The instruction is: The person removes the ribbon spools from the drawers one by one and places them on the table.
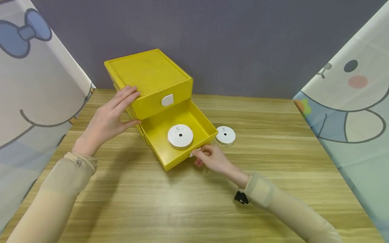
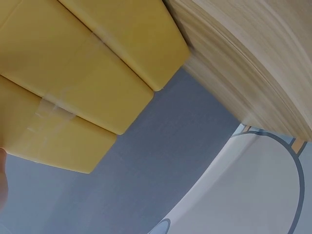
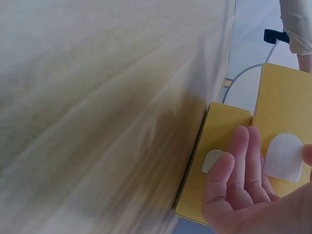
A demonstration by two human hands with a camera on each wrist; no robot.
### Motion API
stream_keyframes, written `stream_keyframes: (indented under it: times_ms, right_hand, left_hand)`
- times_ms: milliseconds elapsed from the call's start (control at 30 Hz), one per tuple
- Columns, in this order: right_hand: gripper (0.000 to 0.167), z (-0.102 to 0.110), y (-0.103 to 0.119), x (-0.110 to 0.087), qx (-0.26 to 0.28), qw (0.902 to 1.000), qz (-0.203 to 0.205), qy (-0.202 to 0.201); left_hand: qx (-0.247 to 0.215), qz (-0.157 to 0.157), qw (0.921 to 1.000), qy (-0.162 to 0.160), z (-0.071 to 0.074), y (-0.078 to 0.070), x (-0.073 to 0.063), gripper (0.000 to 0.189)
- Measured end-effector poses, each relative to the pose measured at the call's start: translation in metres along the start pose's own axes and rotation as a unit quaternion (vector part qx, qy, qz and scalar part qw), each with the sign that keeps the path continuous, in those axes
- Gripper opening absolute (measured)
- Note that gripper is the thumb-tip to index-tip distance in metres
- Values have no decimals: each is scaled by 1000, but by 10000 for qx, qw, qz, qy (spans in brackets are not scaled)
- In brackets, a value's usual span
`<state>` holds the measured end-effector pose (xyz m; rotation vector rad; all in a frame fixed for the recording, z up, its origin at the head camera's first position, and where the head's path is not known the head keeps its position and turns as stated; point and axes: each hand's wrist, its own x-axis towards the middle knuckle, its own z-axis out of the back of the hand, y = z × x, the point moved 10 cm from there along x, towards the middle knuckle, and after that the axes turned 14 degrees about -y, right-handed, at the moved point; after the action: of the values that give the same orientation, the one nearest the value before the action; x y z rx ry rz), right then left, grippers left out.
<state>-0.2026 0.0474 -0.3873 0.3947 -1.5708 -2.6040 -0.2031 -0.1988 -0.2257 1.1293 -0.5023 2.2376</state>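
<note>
A yellow drawer cabinet point(image 1: 149, 72) stands on the table with one drawer point(image 1: 158, 143) pulled out below the shut top one. Inside that drawer a white round spool point(image 1: 180, 136) lies flat. My left hand point(image 1: 109, 118) rests on the cabinet's left front corner, its straight fingers on top and its thumb at the front edge. With thumb and fingers, my right hand point(image 1: 212, 159) pinches the drawer's white handle point(image 3: 284, 157). A second white spool point(image 1: 225, 135) lies on the table just right of the drawer, partly hidden by its corner.
The wooden table point(image 1: 273, 152) meets a dark grey back wall point(image 1: 228, 50). Cartoon-printed cloths stand at left and right point(image 1: 355, 111). Another white handle point(image 3: 212, 160) sits on the lower drawer front, and clear tape point(image 2: 56, 109) crosses the cabinet's side.
</note>
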Motion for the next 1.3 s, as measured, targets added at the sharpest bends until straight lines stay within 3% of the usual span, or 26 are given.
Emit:
stream_keyframes:
  times_ms: [300,567,833,1067,1300]
  right_hand:
    - [37,2,-7,-5,55,9999,-112,80]
    - [32,17,18,-8,-849,9923,787,431]
    - [18,39,71,-11,-1302,9767,1633,496]
    - [42,35,106,14,-1526,9731,1661,467]
    - [76,3,97,50,-2378,9604,1198,818]
  left_hand:
    - [-22,16,10000,18,-2,1,1,93]
    - [-99,80,9999,26,-5,0,1,93]
    - [-68,133,9999,50,-3,-1,2,93]
    - [-102,132,9999,4,-4,-1,1,93]
    - [-135,126,9998,-47,-6,-2,-1,93]
